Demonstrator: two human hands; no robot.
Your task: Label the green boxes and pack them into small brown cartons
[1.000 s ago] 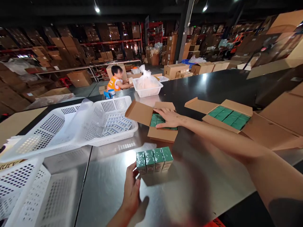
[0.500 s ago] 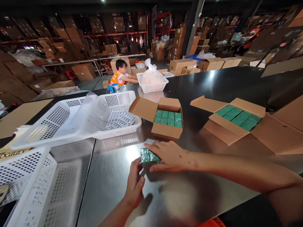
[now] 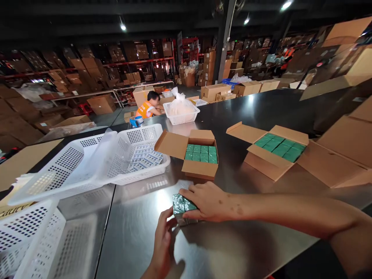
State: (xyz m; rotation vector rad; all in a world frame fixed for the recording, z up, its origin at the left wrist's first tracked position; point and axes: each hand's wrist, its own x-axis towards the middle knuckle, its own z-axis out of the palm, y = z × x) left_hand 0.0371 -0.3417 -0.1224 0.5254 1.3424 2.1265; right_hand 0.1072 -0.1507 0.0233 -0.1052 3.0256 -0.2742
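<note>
My right hand (image 3: 208, 202) grips a pack of small green boxes (image 3: 178, 204) from above and the right, its fingers over the top. Shiny clear film covers the pack, and part of it is hidden under that hand. At the pack's lower left is my left hand (image 3: 162, 241), fingertips against the side and thumb apart. Just beyond stands an open carton (image 3: 200, 169) with rows of similar green boxes (image 3: 200, 153). Farther right, another open carton (image 3: 270, 158) also holds green boxes (image 3: 280, 146).
White perforated baskets (image 3: 136, 179) line the left; one contains blue-and-white printed pieces (image 3: 147, 158). Across the metal table (image 3: 139, 228), a white basket (image 3: 181, 118) carries a tied plastic bag (image 3: 178, 104). A person in an orange vest (image 3: 144, 110) is behind it. Cardboard flaps (image 3: 337, 162) spread at right.
The view has tilted up, so the table and cartons appear lower. My right hand keeps its grip on the pack; my left hand has shifted slightly at the pack's side.
</note>
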